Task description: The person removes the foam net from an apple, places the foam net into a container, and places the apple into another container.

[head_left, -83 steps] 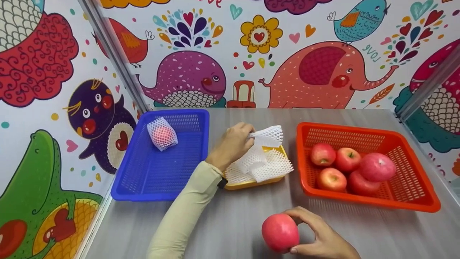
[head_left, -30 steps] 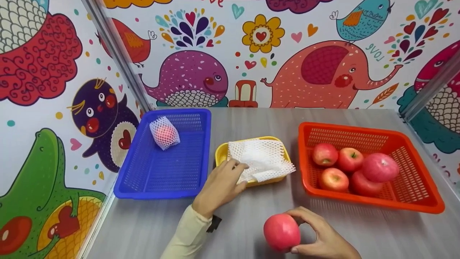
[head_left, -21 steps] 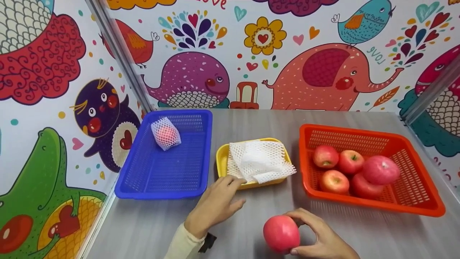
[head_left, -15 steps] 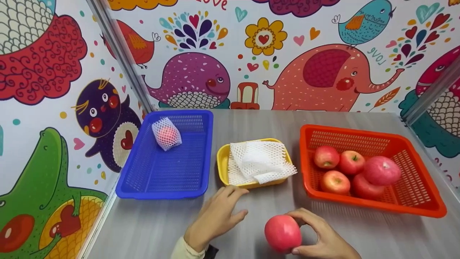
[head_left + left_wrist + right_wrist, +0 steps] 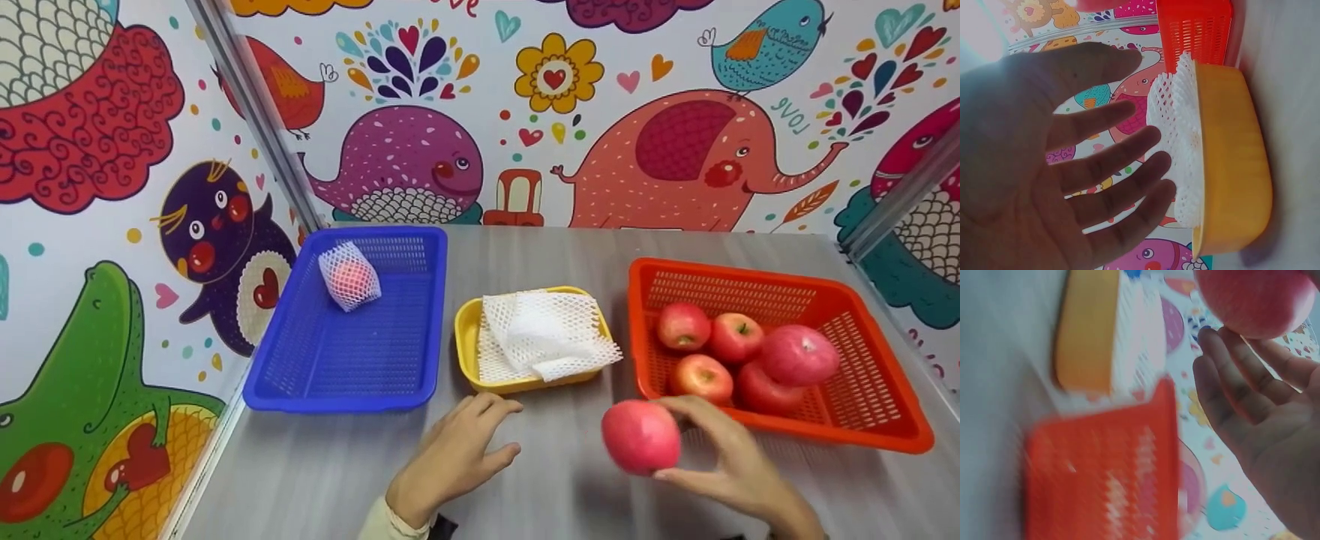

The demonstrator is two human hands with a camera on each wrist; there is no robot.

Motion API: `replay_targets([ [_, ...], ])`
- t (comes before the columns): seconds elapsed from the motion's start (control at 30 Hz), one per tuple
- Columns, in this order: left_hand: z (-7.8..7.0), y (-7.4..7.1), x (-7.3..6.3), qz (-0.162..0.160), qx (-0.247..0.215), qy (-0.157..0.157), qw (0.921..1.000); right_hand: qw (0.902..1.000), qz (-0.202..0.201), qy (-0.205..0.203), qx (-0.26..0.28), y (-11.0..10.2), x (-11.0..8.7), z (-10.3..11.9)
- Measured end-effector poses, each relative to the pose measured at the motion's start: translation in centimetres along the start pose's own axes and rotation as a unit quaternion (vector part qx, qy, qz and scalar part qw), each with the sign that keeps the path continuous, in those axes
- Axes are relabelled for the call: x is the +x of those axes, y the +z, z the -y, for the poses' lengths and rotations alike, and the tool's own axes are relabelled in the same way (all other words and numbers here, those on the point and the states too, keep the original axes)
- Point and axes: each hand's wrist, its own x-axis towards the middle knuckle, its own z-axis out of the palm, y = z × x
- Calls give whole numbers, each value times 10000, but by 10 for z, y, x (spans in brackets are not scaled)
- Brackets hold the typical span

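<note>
My right hand pinches a red apple between thumb and fingers, above the table just in front of the red basket. In the right wrist view the same apple sits at the fingertips, top right. My left hand holds nothing; its fingers are spread and relaxed near the front of the yellow tray. White foam net sleeves lie heaped in that tray, some hanging over its right rim. In the left wrist view the left hand shows an empty palm beside the tray.
Several apples lie in the red basket at right. A blue basket at left holds one apple in a foam net. Printed cartoon panels wall the back and left of the grey table.
My left hand had lifted a foam net, then let it lie back in the tray and drew toward me. Lately my right hand has moved the apple right and away from me.
</note>
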Motion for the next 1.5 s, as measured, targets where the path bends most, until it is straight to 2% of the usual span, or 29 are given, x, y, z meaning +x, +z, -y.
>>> replay_targets([
  [0.1,0,1,-1,108,-74,-84,9999,9940,-136,691,-832,-25,0,-1],
  [0.2,0,1,-1,117,-86,-93,9999,9763,-204,1347,-1679,-49,1,-5],
  [0.3,-1,1,0,68,-89,-65,9999,9581,-261,1600,-2361,-70,3,-16],
  [0.37,-1,2,0,67,-113,-58,9999,9427,-277,1873,-2748,-81,3,-26],
  [0.47,0,3,-1,154,-175,-114,9997,9166,-24,2462,-3149,-96,0,-42],
  [0.6,1,4,-3,263,-203,-189,9993,8697,532,3472,-3467,-111,-8,-58],
  [0.7,2,3,-3,260,-203,-222,9992,8519,718,3821,-3510,-117,-11,-65],
  [0.77,2,2,-2,250,-210,-241,9992,8505,722,3885,-3471,-118,-10,-67],
  [0.9,2,3,-3,248,-269,-260,9990,8564,723,3836,-3379,-116,-6,-71],
  [1.13,3,4,-4,252,-270,-169,9992,8743,727,3523,-3259,-105,-9,-75],
  [1.2,4,4,-4,208,-244,-147,9994,8736,746,3566,-3228,-104,-9,-74],
  [1.33,5,4,-4,134,-163,-146,9997,8784,588,3452,-3252,-103,-9,-67],
  [1.5,5,4,-4,198,-158,-155,9996,8752,364,3548,-3268,-98,-4,-50],
])
